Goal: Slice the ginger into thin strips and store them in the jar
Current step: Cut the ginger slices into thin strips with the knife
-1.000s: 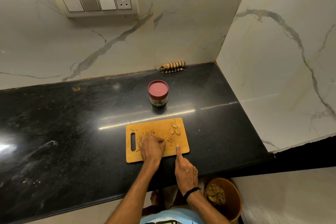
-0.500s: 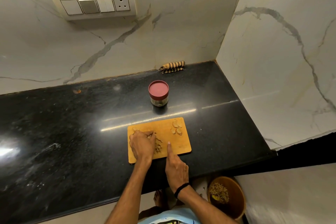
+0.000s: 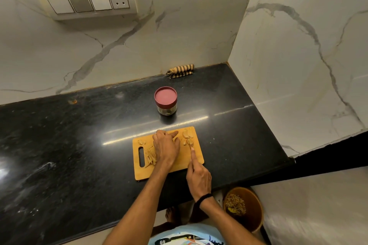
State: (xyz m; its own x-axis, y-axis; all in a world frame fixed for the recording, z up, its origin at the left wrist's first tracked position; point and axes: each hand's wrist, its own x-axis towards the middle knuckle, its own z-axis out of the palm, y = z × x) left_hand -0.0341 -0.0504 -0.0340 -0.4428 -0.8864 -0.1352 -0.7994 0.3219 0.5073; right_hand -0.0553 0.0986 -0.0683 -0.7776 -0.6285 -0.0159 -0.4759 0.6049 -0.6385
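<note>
Strips (image 3: pixel 151 155) are now heaped by the slot of the cutting board (image 3: pixel 143 173); the left hand (image 3: pixel 166 146), fingers loose, is moved to uncut slices (image 3: pixel 187 135); the knife (image 3: pixel 191 144) is gripped by the right hand (image 3: pixel 199 177).

The countertop (image 3: pixel 59 145) is black polished stone, glossy and speckled, with bright streaks of reflected light. The walls (image 3: pixel 179 36) are smooth veined marble with a soft sheen. The cutting board (image 3: pixel 143 174) is matt light wood; the ginger strips (image 3: pixel 151 155) on it look fibrous and dull. The jar (image 3: pixel 166 108) has a shiny metal body and a matt red plastic-looking lid (image 3: pixel 165 96). At the far edge lies a striped woven cloth (image 3: pixel 180 70) with a fringe. The switch plate (image 3: pixel 85 0) is glossy plastic.
</note>
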